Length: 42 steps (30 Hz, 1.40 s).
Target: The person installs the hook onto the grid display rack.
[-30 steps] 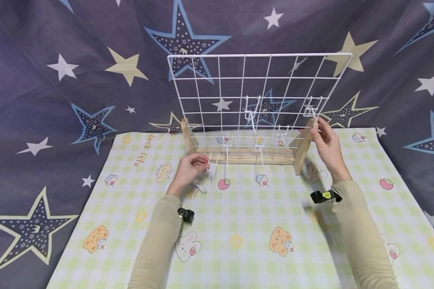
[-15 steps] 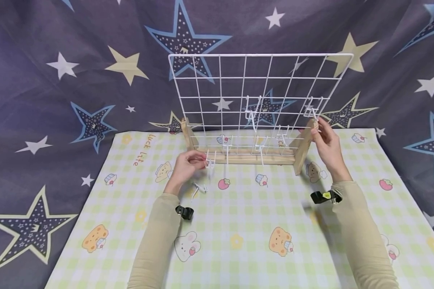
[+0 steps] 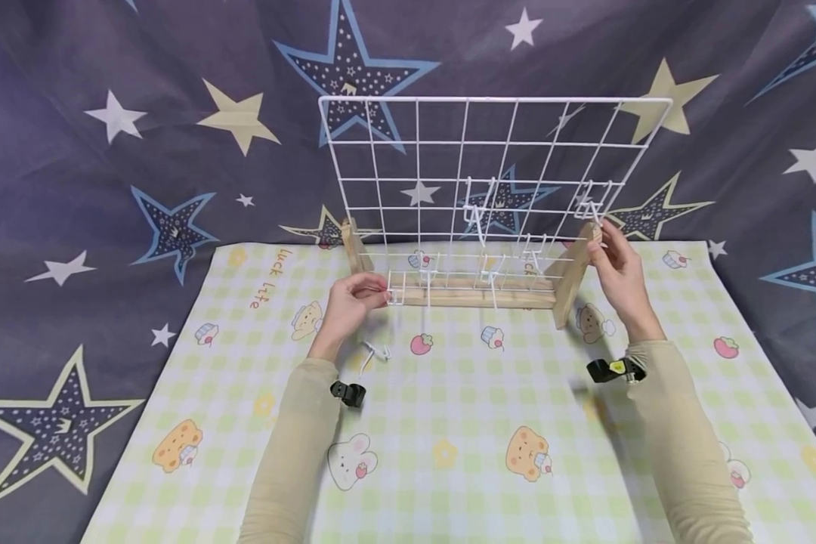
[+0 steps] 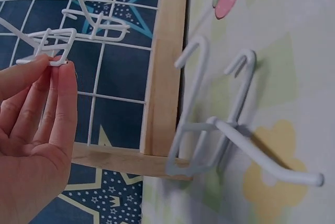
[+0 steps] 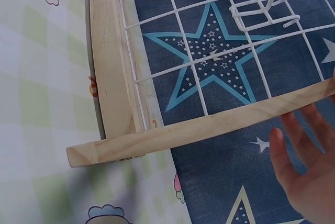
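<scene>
My left hand (image 3: 350, 304) pinches a white wire hook (image 3: 396, 290) between thumb and fingertips, at the lower left of a white wire grid panel (image 3: 442, 142). In the left wrist view, the held hook (image 4: 62, 43) overlaps the grid. My right hand (image 3: 622, 278) grips the top of the right wooden upright (image 3: 574, 283), thumb in front and fingers behind. Several other white hooks hang on the grid, among them an upper middle hook (image 3: 476, 211) and an upper right hook (image 3: 588, 205). Another loose hook (image 3: 375, 352) lies on the cloth below my left hand.
A wooden base bar (image 3: 476, 296) joins the right upright to the left upright (image 3: 357, 249). The table is covered with a green checked cloth (image 3: 449, 408) with cartoon prints. Behind the grid hangs a dark curtain (image 3: 197, 143) printed with stars.
My left hand has raised the hook a little, up towards the lower bars of the grid. My right hand has stayed on the upright.
</scene>
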### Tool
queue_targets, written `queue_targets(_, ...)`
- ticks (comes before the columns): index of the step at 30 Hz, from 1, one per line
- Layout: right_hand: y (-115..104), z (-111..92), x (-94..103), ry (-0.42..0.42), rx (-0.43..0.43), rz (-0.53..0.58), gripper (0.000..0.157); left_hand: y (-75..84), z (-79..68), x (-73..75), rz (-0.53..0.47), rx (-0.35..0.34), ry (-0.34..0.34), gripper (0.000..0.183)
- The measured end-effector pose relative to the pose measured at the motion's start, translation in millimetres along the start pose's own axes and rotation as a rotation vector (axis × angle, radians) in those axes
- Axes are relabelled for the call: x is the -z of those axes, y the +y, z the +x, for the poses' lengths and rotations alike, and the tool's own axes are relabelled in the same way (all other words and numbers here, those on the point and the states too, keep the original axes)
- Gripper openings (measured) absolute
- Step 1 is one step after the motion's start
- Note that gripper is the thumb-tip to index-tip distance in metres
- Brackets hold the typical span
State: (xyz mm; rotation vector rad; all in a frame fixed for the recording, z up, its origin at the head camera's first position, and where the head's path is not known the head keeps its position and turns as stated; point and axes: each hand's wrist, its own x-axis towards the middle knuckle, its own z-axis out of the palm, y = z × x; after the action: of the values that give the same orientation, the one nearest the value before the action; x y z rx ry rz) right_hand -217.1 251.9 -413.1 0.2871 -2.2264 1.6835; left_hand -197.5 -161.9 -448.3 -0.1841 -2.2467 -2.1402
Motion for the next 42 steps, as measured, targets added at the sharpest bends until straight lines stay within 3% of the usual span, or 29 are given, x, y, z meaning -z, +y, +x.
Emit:
queue_targets(4,-12.6,-1.9,-1.1,-0.002,0.014,0.01,0.044,6.8,3.5,-2.0,0.002,-0.013,0.011,0.021)
queue_targets(10,10.2,3.4,2.8,0.003,0.02,0.006,0.045,19.9,5.4,-6.0,-0.023,-0.023,0.023,0.019)
queue_targets(12,13.5,4.5,3.0,0.005,0.021,0.015,0.045,20.7,6.9,-7.7,-0.026,-0.049,0.03,0.018)
queue_targets(15,13.6,4.6,2.2,0.009,0.018,0.024,0.046,8.5,16.0,-7.0,-0.066,-0.105,0.036,0.017)
queue_targets(18,13.1,4.0,2.3,0.013,0.02,0.024,0.045,11.0,18.4,-8.2,-0.078,-0.118,0.053,0.017)
queue_targets(20,12.8,3.6,2.2,0.017,0.021,0.023,0.045,22.1,14.8,-11.6,-0.052,-0.107,0.073,0.018)
queue_targets(31,13.5,4.9,0.8,0.014,0.023,0.031,0.044,37.8,22.4,-13.9,-0.09,-0.069,0.071,0.02)
queue_targets(42,11.6,3.7,-0.7,0.012,0.016,0.03,0.044,56.2,27.7,-12.3,-0.013,-0.048,0.062,0.02)
